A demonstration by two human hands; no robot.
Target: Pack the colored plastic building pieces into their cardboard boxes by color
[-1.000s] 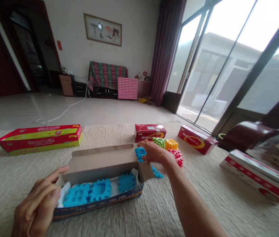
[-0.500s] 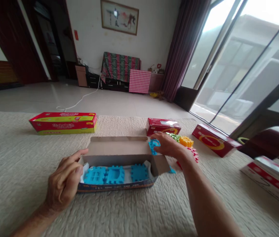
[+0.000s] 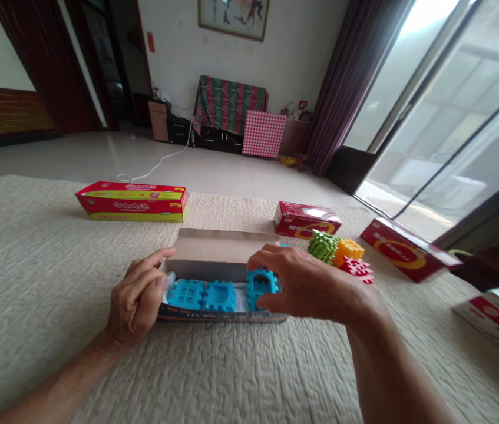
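An open cardboard box (image 3: pixel 227 316) with its lid flap raised lies in front of me. Inside, on white lining, are a blue building block with a window pattern (image 3: pixel 186 294) and a second blue block (image 3: pixel 220 295) beside it. My left hand (image 3: pixel 136 294) is closed on the box's left end. Fingers and thumb of my right hand (image 3: pixel 297 282) grip a blue building block with a round opening (image 3: pixel 260 285) at the box's right end. Whether that block rests on the piece beneath it is hidden.
Green blocks (image 3: pixel 322 246), yellow blocks (image 3: pixel 350 249) and red blocks (image 3: pixel 357 269) lie right of the box. A red and yellow box (image 3: pixel 134 203) stands far left. Two dark red boxes (image 3: pixel 306 219) and a white and red box (image 3: pixel 496 330) are on the right.
My right hand has brought a blue block from behind the box's right end down into its right side. My left hand stays at the left end. The view has shifted slightly.
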